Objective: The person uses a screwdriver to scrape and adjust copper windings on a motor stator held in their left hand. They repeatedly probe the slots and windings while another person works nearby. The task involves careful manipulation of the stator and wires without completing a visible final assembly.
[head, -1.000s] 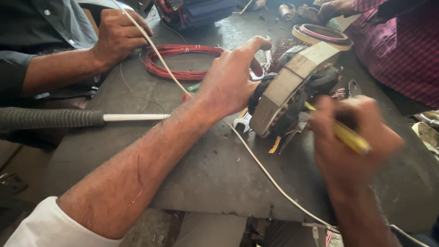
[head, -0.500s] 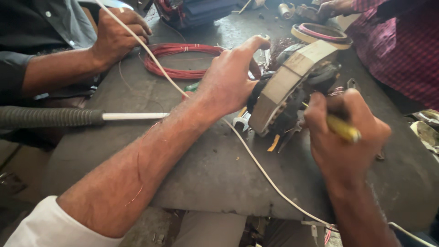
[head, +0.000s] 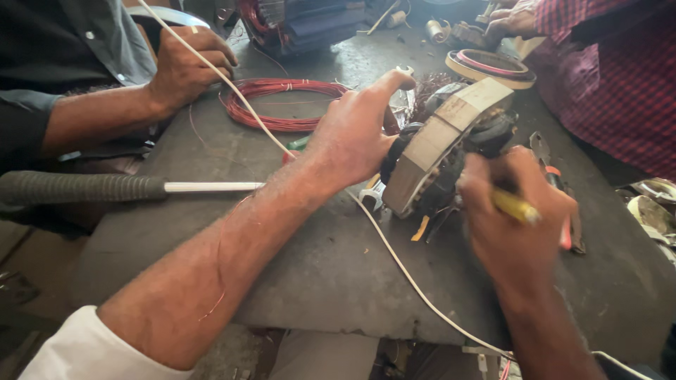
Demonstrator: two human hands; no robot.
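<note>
Quickly, by label:
left hand (head: pixel 355 137): forearm runs in from lower left, crossing the tabletop (head: pixel 232 232) diagonally; palm down, fingers curled over the near-left edge of the motor stator (head: pixel 443 144), thumb stretched up and out; gripping it.
right hand (head: pixel 517 222): comes in from bottom right, wrist bent, back of hand to camera; fingers closed tight around a yellow-handled tool (head: pixel 515 206), tool tip hidden behind the hand at the stator's lower right side.
motor stator: centre-right of tabletop, tilted on its edge, pale flat band facing up-left, dark windings beneath; held between both hands, lower part resting on the tabletop.
white cord (head: pixel 394 257): runs from top left, under the left wrist, down to the bottom edge near the right forearm.
red wire coil (head: pixel 282 105): flat on tabletop, behind the left hand, apart from the stator.
grey ribbed handle (head: pixel 77 188): lies at left edge, with a white shaft pointing toward the left forearm.
other person's hand (head: pixel 186 67): top left, closed fist beside the coil, on the cord.
second person's sleeve (head: pixel 612 77): red checked, top right, near a round ring (head: pixel 493 67).
pliers (head: pixel 556 183): just right of right hand, partly hidden.
</note>
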